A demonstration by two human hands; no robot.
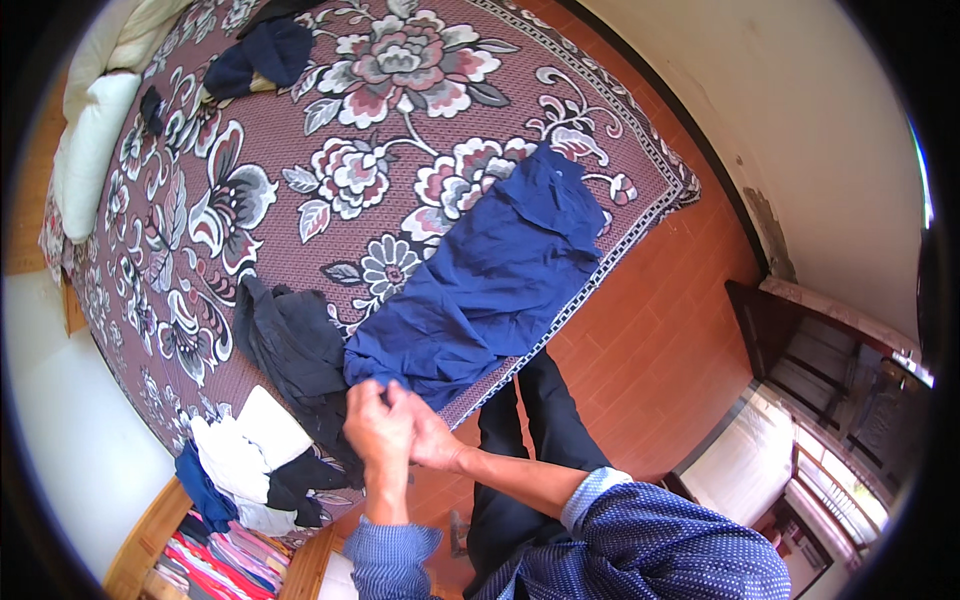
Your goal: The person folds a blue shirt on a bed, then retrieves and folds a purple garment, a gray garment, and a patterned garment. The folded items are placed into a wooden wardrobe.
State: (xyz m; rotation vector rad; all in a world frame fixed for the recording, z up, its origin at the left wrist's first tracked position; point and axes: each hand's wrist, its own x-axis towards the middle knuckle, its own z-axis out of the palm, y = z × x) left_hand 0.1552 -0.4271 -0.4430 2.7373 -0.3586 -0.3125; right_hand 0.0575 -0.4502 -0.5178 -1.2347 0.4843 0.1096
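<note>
A blue cloth garment [480, 277] lies spread and wrinkled along the near edge of a bed with a floral cover. At its lower left end, my left hand [375, 420] and my right hand [427, 431] are close together, fingers curled, at the edge of the blue cloth. Whether the fingers pinch the cloth cannot be told, as the hands cover that spot. Just left of them lies a crumpled dark grey garment [289, 341]. White clothes [232, 457], a folded white cloth [274, 427] and a black garment [307, 480] lie further down to the left.
A rolled cream bedding piece [97, 157] lies at the bed's far left. Dark blue clothing [262, 60] rests near the top. Folded clothes [225, 559] fill a wooden compartment at lower left. Red-brown floor [652, 337] borders the bed, with dark wooden furniture [810, 352] at right.
</note>
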